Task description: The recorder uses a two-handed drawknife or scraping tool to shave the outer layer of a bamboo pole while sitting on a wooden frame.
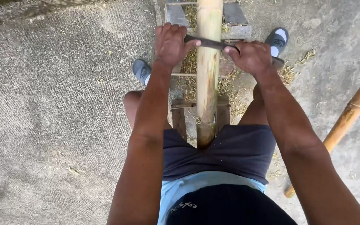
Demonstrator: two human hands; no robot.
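Observation:
A pale bamboo pole runs lengthwise along a low wooden bench that I straddle, its near end between my thighs. A dark flat blade lies crosswise over the pole. My left hand grips the blade's left end. My right hand grips its right end, just right of the pole. Both fists are closed around the tool, one on each side of the bamboo.
A second, browner bamboo pole lies diagonally on the concrete at the right. Green-yellow shavings are scattered around the bench. My feet in grey sandals rest on either side. Rough concrete spreads to the left.

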